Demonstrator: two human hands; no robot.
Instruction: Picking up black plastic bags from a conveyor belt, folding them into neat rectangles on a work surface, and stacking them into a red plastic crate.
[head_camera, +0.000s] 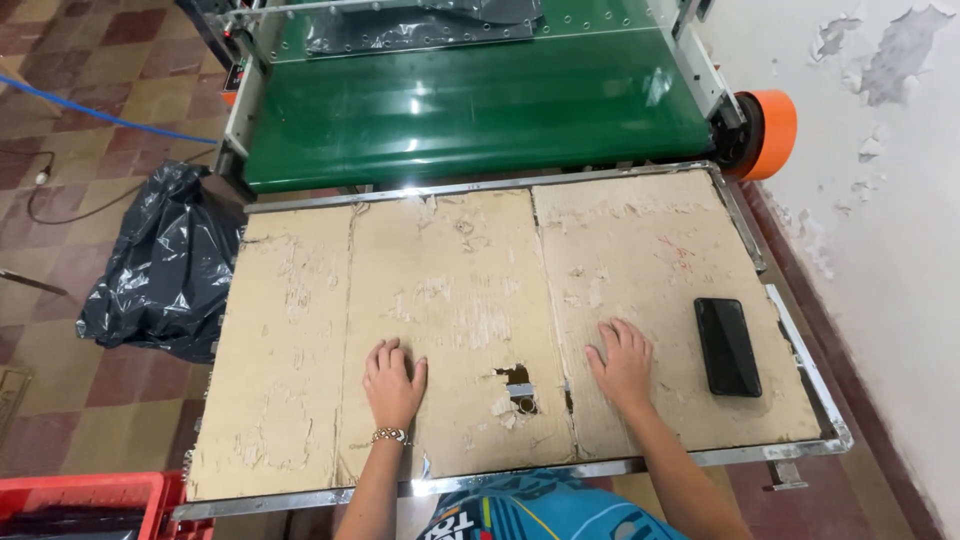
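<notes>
Cardboard sheet (470, 300): covers the metal-framed table (835, 420), directly below the green conveyor belt (470, 105). Surface peeled and scuffed, torn hole (518, 385) near the front edge, two long creases.

Your left hand (393, 385) lies flat on the sheet left of the hole, fingers extended, grasping nothing. Your right hand (622, 362) lies flat right of the hole, likewise empty.

Handling, judged: light, semi-stiff, will fold at the creases, tears readily near the hole. Take it by the outer edges. Possibly taped down; the view does not settle this.

Black phone (728, 346) rests on the sheet right of the hole. Black plastic bag (160, 265) sits on the floor left of the sheet.
</notes>
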